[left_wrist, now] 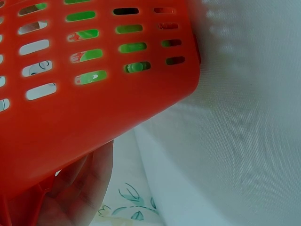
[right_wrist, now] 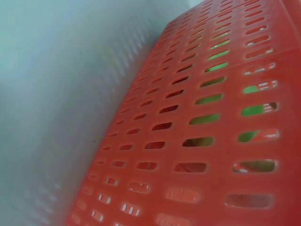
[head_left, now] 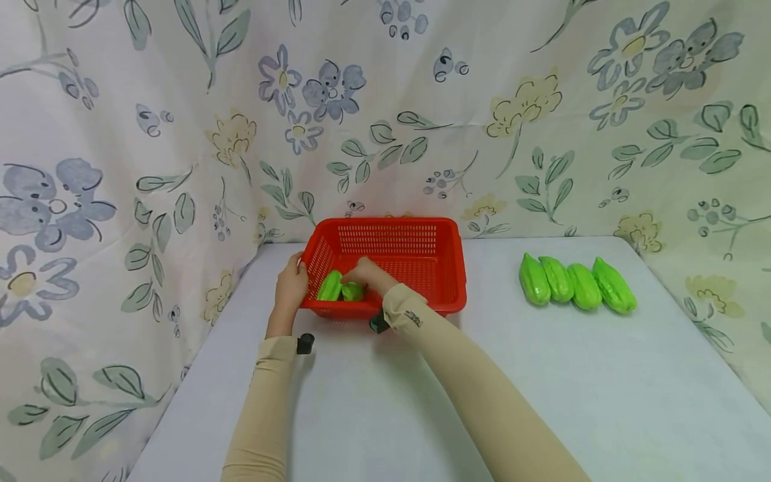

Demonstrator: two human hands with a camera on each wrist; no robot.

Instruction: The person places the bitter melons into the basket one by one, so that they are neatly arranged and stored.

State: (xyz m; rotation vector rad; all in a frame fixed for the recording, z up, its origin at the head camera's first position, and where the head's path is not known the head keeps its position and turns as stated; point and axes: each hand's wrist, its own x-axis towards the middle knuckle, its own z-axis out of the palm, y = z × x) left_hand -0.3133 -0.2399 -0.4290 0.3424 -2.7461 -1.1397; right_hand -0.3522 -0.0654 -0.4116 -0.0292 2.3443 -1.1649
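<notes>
A red plastic basket [head_left: 448, 268] with slotted walls stands on the white table. My left hand [head_left: 292, 284] grips its left rim; in the left wrist view the fingers [left_wrist: 89, 188] show behind the wall. My right hand [head_left: 369, 274] reaches over the near rim into the basket and holds a bright green, ridged gourd [head_left: 352, 292], partly hidden by the hand and rim. Another green gourd [head_left: 329, 286] lies beside it against the left wall. In the right wrist view green shows through the slots of the basket wall [right_wrist: 221, 183], but the right hand's grip is hidden.
Several green gourds [head_left: 584, 286] lie side by side at the right on the table [head_left: 542, 375]. A floral cloth [head_left: 385, 134] hangs along the back and left side.
</notes>
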